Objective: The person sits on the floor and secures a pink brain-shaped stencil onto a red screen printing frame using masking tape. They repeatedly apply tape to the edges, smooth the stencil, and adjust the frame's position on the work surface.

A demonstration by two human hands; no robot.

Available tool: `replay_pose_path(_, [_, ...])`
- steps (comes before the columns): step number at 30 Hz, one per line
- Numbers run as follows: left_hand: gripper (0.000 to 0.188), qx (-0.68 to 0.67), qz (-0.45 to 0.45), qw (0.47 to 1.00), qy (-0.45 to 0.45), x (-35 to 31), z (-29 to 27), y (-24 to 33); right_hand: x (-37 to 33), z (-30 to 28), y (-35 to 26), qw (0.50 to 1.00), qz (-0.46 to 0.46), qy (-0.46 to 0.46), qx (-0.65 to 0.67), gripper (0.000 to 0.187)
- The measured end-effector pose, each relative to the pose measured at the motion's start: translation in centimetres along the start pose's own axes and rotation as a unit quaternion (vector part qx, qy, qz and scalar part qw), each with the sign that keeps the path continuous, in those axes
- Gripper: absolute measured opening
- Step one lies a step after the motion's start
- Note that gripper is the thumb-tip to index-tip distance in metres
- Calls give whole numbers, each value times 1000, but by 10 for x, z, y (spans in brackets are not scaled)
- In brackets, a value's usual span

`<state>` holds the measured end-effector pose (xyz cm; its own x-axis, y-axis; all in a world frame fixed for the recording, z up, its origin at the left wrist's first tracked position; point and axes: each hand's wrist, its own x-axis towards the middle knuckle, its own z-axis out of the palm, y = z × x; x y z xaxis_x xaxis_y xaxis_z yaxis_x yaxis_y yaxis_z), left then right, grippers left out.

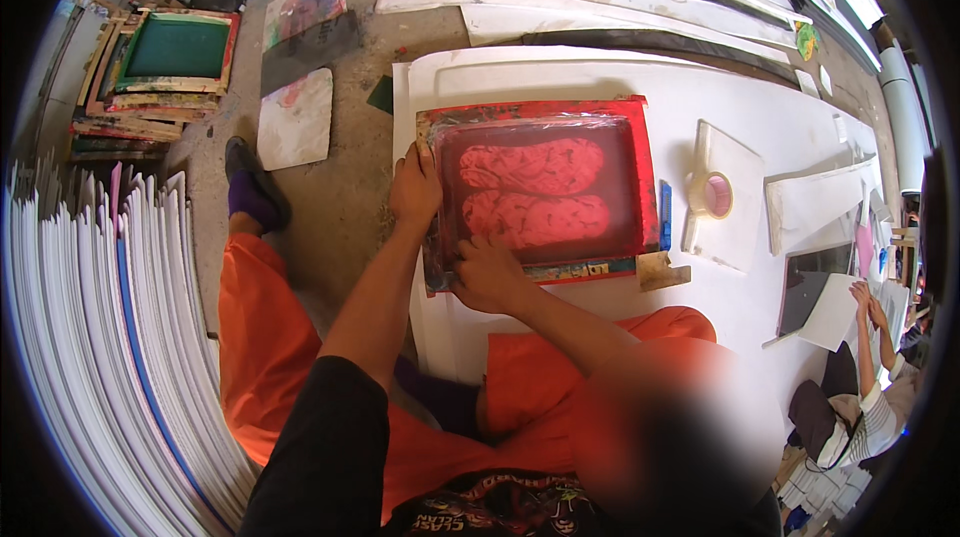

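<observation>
A screen printing frame (pixel 532 119) with red-stained wooden rails lies on a large white board. Two pinkish-red sole shapes (pixel 535 166) show side by side through its dark red mesh, and clear film lines the far inner edge. My left hand (pixel 415 185) is closed round the frame's left rail. Over the near left corner bends my right hand (pixel 488 275), its fingers curled at the mesh's edge; what they pinch there is hidden. Brown tape (pixel 661 272) sticks out at the near right corner. Beside the right rail lies a blue cutter knife (pixel 665 215).
A tape roll (pixel 713 195) rests on a small white board (pixel 738 227) at right. Stacked white sheets (pixel 90 337) stand at left, below piled wooden frames (pixel 165 87). Long white strips (pixel 600 9) lie beyond. Another person (pixel 870 397) handles a white sheet at far right.
</observation>
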<state>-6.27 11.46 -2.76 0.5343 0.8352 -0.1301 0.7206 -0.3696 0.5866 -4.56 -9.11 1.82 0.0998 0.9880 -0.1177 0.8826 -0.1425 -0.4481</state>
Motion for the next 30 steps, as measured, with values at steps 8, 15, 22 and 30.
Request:
replay_pose_path(8, [58, 18, -11, 1000, -6, 2, 2, 2, 7, 12, 9, 994, 66, 91, 10, 36])
replay_pose_path(15, [57, 22, -26, 999, 2, 3, 7, 0, -4, 6, 4, 992, 73, -34, 99, 43])
replay_pose_path(22, [64, -3, -16, 1000, -15, 15, 6, -16, 7, 18, -1, 991, 93, 53, 81, 36])
replay_pose_path(30, [53, 40, 17, 997, 59, 36, -9, 16, 4, 18, -3, 996, 56, 56, 50, 28])
